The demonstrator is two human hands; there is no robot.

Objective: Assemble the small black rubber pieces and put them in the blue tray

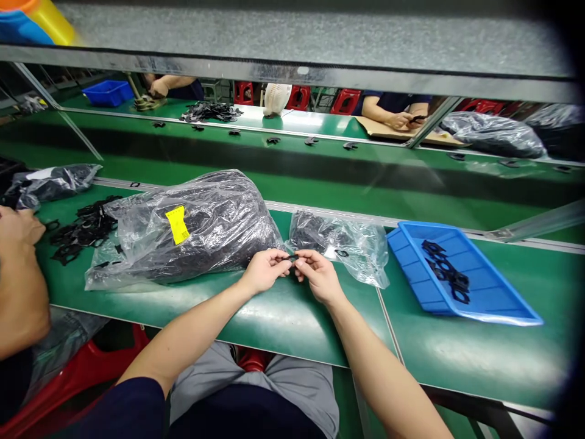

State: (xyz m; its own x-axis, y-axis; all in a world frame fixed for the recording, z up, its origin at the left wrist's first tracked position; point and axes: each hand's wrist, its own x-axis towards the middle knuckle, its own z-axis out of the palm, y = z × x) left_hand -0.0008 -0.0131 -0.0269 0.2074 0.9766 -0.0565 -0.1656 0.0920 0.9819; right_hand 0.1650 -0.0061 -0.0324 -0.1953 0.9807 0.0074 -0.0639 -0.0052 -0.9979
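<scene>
My left hand (266,270) and my right hand (319,275) meet in front of me, just above the green table. Between their fingertips they pinch a small black part (292,258), mostly covered by the fingers, so its exact shape is unclear. Behind my left hand lies a large clear plastic bag (219,213) full of black parts, with a yellow label (177,225) on it. A smaller clear bag (361,244) of dark parts rests just behind my right hand. Farther right, a blue tray (484,268) holds several black ring-like parts (445,271).
A pile of black parts (86,228) lies at the left, near a co-worker's arm (21,286). Beyond the metal rail, black curved pieces (311,141) sit spaced along a green conveyor belt (292,164). Two people work across it. A metal shelf (292,73) spans overhead.
</scene>
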